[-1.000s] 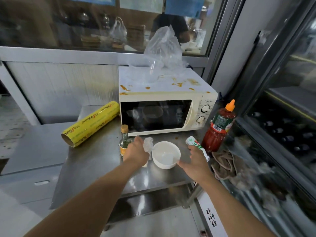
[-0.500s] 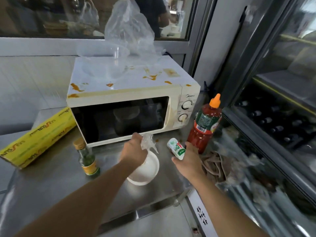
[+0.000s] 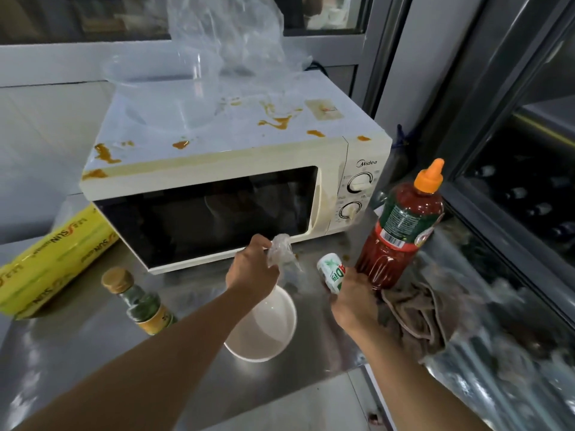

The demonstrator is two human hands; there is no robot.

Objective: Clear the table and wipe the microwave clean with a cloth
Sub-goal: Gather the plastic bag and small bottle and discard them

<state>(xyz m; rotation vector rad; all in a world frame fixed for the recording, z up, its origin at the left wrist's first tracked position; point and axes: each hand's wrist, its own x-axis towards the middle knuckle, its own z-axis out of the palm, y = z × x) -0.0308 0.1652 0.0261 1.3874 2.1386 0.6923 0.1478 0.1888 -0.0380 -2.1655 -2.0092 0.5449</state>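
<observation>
Two bare forearms enter from the bottom of the frame, one from the lower left, one from the lower right. No sleeve, watch or glove covers either. The left hand point(image 3: 252, 272) and the right hand point(image 3: 353, 298) are bare, without rings.

Steel table point(image 3: 77, 343), microwave point(image 3: 217, 181), bowl point(image 3: 267, 331), bottles, cloth point(image 3: 413, 315)

the microwave point(image 3: 236, 169) is showing "midea" above its two dials. the yellow cling-film roll point(image 3: 53, 259) is carrying "sun" repeated along its side, upside down. the small white bottle point(image 3: 332, 272) is showing green and red lettering, not legible.
</observation>
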